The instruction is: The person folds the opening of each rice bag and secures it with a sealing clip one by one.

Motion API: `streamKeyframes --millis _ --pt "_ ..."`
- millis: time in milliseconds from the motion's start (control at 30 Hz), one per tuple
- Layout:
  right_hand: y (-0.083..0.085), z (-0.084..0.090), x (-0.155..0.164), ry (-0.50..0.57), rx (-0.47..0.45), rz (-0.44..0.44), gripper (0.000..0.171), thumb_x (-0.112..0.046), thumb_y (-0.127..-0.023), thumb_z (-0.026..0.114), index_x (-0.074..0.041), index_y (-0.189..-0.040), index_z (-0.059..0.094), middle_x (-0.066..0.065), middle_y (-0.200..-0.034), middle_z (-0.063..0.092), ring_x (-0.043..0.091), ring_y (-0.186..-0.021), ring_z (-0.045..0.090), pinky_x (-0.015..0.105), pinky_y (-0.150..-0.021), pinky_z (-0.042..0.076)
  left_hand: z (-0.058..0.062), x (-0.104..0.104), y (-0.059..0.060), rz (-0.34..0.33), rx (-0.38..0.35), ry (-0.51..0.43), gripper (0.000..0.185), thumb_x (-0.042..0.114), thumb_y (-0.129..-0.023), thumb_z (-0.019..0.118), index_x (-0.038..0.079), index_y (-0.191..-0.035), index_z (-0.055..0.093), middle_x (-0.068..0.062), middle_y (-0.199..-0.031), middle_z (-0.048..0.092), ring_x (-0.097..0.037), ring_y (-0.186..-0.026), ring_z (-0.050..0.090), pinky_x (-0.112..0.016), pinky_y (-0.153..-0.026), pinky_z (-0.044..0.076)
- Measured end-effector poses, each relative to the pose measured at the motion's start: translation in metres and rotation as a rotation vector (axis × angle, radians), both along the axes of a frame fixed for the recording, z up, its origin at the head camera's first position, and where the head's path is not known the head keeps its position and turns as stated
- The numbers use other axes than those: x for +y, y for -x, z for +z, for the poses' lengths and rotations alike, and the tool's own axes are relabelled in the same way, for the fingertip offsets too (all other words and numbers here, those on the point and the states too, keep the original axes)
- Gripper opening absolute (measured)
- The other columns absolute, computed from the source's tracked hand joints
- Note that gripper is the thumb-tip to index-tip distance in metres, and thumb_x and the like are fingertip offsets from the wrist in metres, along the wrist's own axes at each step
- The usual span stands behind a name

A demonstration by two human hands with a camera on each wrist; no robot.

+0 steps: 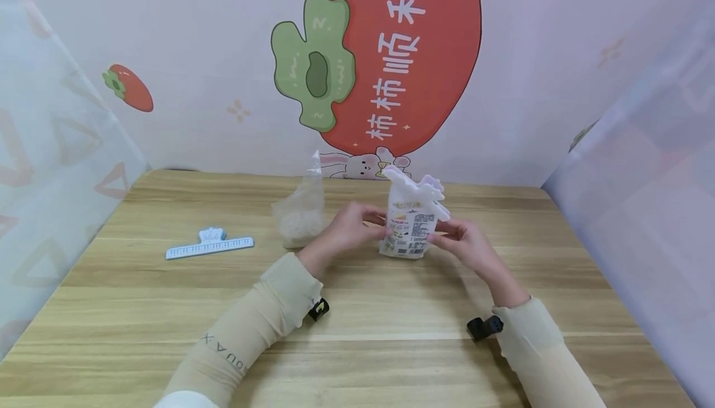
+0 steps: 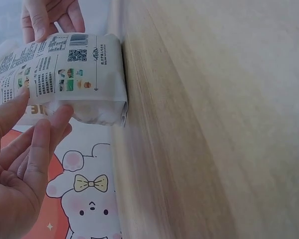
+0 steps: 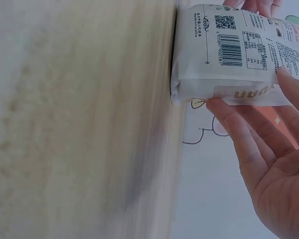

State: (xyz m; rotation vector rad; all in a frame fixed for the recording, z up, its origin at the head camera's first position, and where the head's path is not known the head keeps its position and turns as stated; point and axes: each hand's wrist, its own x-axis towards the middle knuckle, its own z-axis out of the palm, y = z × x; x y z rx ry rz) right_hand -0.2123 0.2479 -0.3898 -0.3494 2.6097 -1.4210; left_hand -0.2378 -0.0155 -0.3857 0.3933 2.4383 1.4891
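A white printed food bag [image 1: 410, 228] stands upright on the table between both hands, with a white sealing clip [image 1: 419, 192] across its top. At the bag's left side, my left hand [image 1: 354, 229] holds the edge, thumb towards the printed face and fingers around the side. On the opposite edge my right hand [image 1: 466, 243] has its thumb by the printed face and its fingers at the side. The printing, barcode and QR code show closely in the right wrist view, where the right hand [image 3: 269, 149] touches the bag's edge.
A clear plastic bag [image 1: 301, 222] with white contents stands left of the left hand. Farther left, a light blue sealing clip [image 1: 210, 244] lies on the wooden table [image 1: 357, 352]. A printed backdrop [image 1: 212, 35] rises behind the table.
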Motion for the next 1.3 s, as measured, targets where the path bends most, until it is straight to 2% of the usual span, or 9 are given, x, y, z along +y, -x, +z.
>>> streamKeyframes --millis 533,800,967,1100,1167,1300 --pt "0.010 0.001 0.002 -0.009 0.019 0.011 0.042 -0.016 -0.096 0.066 0.002 -0.133 0.059 0.027 -0.126 0.064 0.036 -0.110 0.067 0.047 -0.094 0.055 -0.003 0.004 0.006 0.032 0.020 0.018 0.034 0.025 -0.085 0.080 0.014 -0.117 0.073 -0.002 -0.114 0.073 -0.020 -0.111 0.066 -0.036 -0.089 0.056" --pt "0.006 0.004 0.001 -0.007 -0.001 0.018 0.042 -0.014 -0.096 0.067 0.004 -0.132 0.057 0.027 -0.130 0.062 0.039 -0.117 0.064 0.040 -0.095 0.055 -0.003 0.002 0.001 0.022 0.020 0.006 0.039 0.025 -0.088 0.078 0.010 -0.122 0.070 -0.006 -0.121 0.071 -0.022 -0.114 0.066 -0.037 -0.094 0.055" --pt "0.001 0.006 0.004 -0.014 0.001 0.017 0.045 -0.017 -0.096 0.067 0.001 -0.135 0.056 0.024 -0.134 0.061 0.039 -0.122 0.061 0.045 -0.098 0.053 -0.004 -0.003 -0.003 0.000 0.010 -0.003 0.043 0.025 -0.090 0.075 0.006 -0.128 0.066 -0.010 -0.129 0.067 -0.024 -0.116 0.065 -0.038 -0.099 0.053" --pt "-0.006 0.008 0.009 -0.022 0.030 0.017 0.046 -0.019 -0.097 0.066 -0.002 -0.137 0.055 0.021 -0.133 0.062 0.038 -0.123 0.060 0.048 -0.098 0.053 -0.005 -0.007 -0.009 -0.012 -0.018 0.015 0.048 0.028 -0.092 0.073 0.007 -0.133 0.062 -0.008 -0.136 0.063 -0.024 -0.120 0.062 -0.039 -0.102 0.051" --pt "-0.010 0.009 0.012 -0.031 0.050 0.013 0.044 -0.020 -0.097 0.066 -0.004 -0.137 0.056 0.019 -0.134 0.062 0.038 -0.123 0.060 0.042 -0.096 0.054 -0.005 -0.010 -0.013 -0.014 -0.032 0.025 0.049 0.028 -0.092 0.071 0.008 -0.135 0.060 -0.007 -0.138 0.061 -0.025 -0.121 0.061 -0.039 -0.102 0.050" --pt "-0.023 0.011 0.018 -0.037 0.073 -0.004 0.042 -0.019 -0.098 0.064 -0.005 -0.137 0.056 0.017 -0.136 0.062 0.037 -0.123 0.059 0.023 -0.090 0.053 -0.003 -0.018 -0.024 -0.037 -0.025 0.045 0.048 0.026 -0.093 0.070 0.008 -0.135 0.059 -0.007 -0.136 0.062 -0.025 -0.122 0.060 -0.041 -0.104 0.049"
